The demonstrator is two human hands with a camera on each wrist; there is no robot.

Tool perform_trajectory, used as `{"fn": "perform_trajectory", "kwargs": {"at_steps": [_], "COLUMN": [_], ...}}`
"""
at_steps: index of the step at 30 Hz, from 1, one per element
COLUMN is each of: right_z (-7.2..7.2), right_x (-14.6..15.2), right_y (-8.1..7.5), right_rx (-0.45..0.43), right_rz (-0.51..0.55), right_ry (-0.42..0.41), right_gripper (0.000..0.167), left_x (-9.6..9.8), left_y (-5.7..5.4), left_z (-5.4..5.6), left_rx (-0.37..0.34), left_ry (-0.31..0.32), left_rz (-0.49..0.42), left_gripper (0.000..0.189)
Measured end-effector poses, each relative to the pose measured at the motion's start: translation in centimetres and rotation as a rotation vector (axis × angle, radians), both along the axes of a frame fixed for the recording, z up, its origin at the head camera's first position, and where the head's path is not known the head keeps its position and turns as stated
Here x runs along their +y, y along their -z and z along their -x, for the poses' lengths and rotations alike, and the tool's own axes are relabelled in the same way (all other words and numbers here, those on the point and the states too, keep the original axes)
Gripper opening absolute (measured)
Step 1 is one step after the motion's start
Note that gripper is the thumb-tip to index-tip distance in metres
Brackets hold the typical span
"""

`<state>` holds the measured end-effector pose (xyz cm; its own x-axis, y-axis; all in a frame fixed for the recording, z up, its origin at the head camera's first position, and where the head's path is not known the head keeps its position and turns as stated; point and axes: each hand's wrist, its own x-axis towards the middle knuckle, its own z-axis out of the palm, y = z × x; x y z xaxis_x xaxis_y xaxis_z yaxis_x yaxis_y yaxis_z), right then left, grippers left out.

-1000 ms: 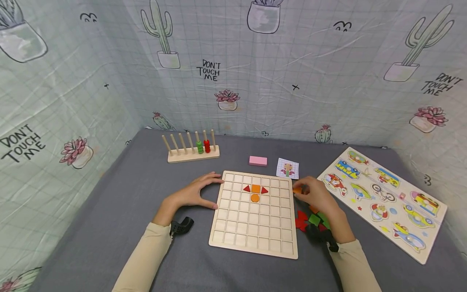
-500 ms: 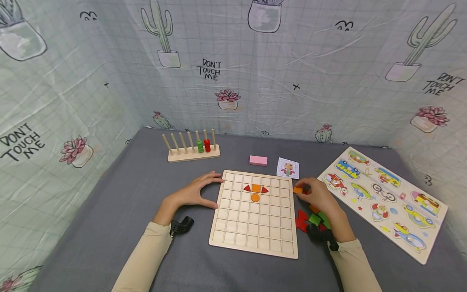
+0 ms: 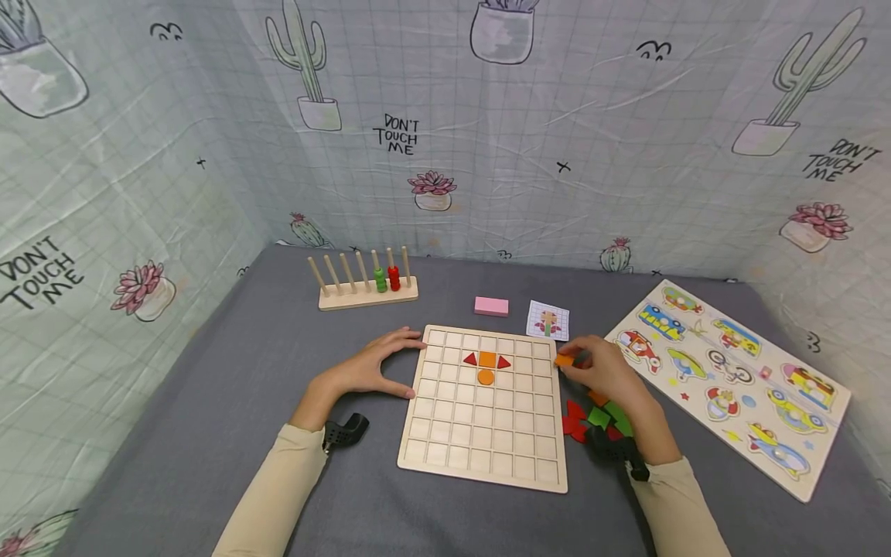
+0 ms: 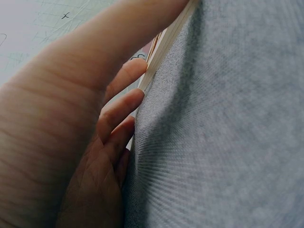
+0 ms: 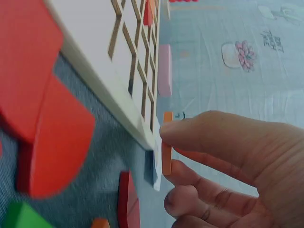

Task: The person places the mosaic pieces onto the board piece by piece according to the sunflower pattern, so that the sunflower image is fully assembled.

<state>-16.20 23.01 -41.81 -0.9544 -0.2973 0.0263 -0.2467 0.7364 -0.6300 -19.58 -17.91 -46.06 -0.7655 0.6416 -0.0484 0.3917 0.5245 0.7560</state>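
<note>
A wooden grid board [image 3: 473,441] lies in the middle of the table. On its upper squares sit an orange square [image 3: 487,360], two red triangles [image 3: 470,359] and an orange circle [image 3: 486,377]. My left hand [image 3: 372,366] rests at the board's left edge, thumb and fingers spread and touching the rim. In the right wrist view, my right hand [image 5: 223,166] pinches a thin orange piece [image 5: 166,154] between thumb and finger, held edge-on. In the head view this hand is at the board's upper right edge; the piece's full shape is partly hidden.
Loose red [image 3: 574,422] and green pieces [image 3: 599,416] lie right of the board, partly under my right wrist. A pattern card [image 3: 547,321], a pink block [image 3: 491,306] and a peg stand [image 3: 369,296] are behind. At the right lies a vehicle puzzle [image 3: 724,379].
The orange piece in my right hand shows more clearly than a second ago and has shifted slightly left, to the board's edge. My left hand stays in place.
</note>
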Motion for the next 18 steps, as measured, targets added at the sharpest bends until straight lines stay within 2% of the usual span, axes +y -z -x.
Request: {"fn": "perform_trajectory", "kwargs": {"at_steps": [18], "right_z": [-0.8], "right_x": [-4.0], "right_y": [0.5], "right_rx": [-0.069], "right_rz": [0.068], "right_ry": [-0.153], "right_gripper": [0.022], "left_x": [0.0], "left_y": [0.2], "left_z": [0.1], "left_rx": [0.020], "left_ry": [0.004], "left_rz": [0.001], "left_gripper": [0.079]}}
